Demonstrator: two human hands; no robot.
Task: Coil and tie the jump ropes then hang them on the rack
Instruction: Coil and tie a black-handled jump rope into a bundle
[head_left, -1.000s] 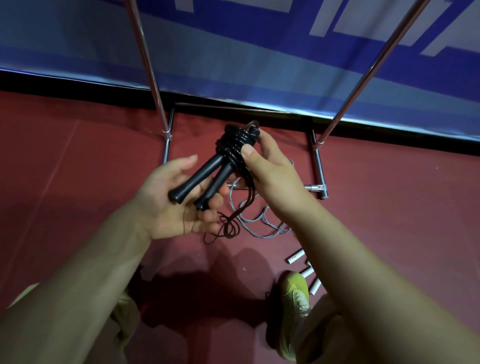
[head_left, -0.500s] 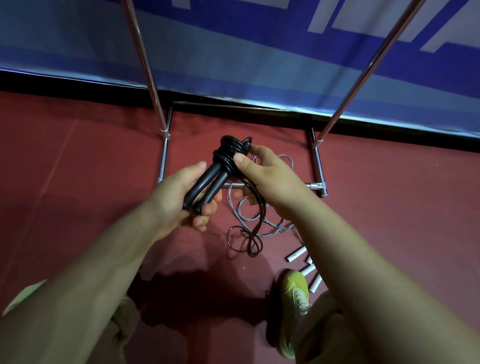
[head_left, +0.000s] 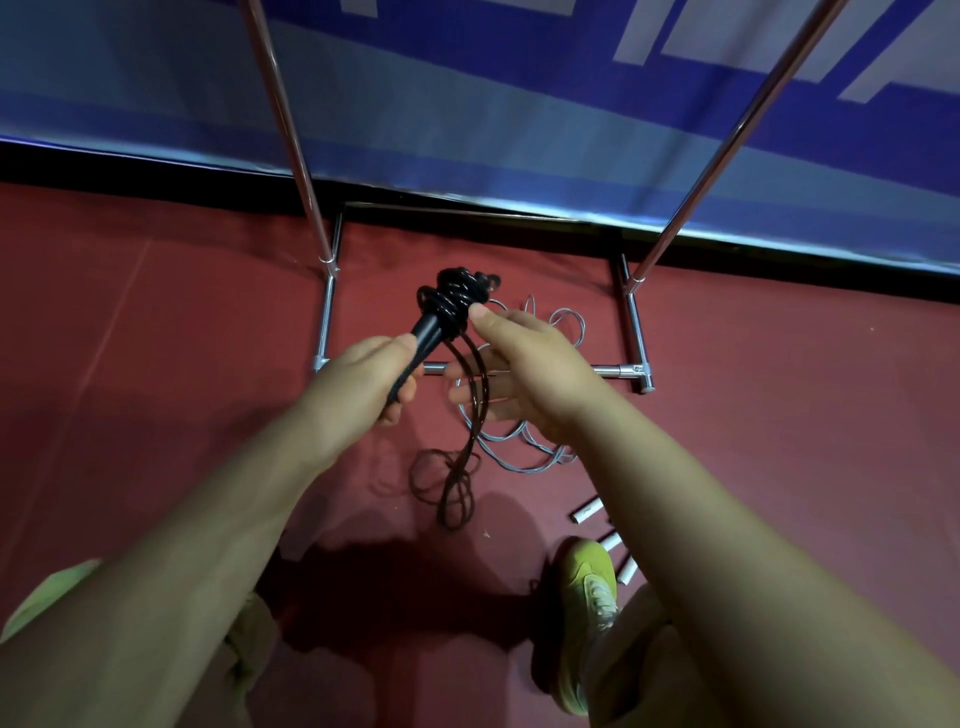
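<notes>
My left hand (head_left: 358, 384) is curled round the black cylindrical handles (head_left: 415, 349) of the black jump rope (head_left: 451, 306), which poke up toward one o'clock from my fist. At their upper end the cord is wound into a tight glossy bundle, sitting at twelve o'clock from my knuckles. My right hand (head_left: 524, 374) has its thumb pressed against the bundle's lower right side, while the other fingers lie loosely spread under the strands (whether they actually clasp the cord I cannot tell). From the bundle a loose dark tail of looped cord (head_left: 451, 483) hangs down toward six o'clock between my wrists.

On the dark red floor (head_left: 156, 364) at two o'clock from the tail lies a thin grey cable jump rope (head_left: 519, 452), uncoiled, with short white tube handles (head_left: 587, 510) near my yellow-green shoe (head_left: 587, 587). The chrome tube rack (head_left: 631, 322) stands beyond, its base bars framing both ropes, against a blue banner (head_left: 467, 104).
</notes>
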